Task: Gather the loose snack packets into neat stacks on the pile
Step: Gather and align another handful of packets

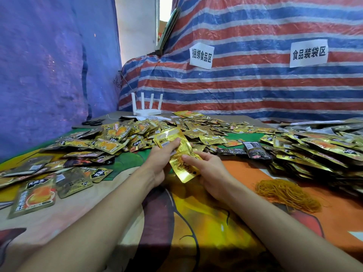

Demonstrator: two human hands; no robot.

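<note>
bare forearms lead to the left grip point(159, 160) and right grip point(208, 173), both pinching a small gold stack of packets point(177, 152) just above the desk point(196, 222). loose packets point(78, 146) sprawl left and behind it, and the pile point(314, 150) lies to the right. the slick foil could slide and fan out if either pinch loosens.

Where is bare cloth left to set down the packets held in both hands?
Free: the cloth between the forearms, and the orange strip between the right hand and the rubber bands. Crowded: loose packets at left, the heap at right, and everything behind the held packets.
</note>
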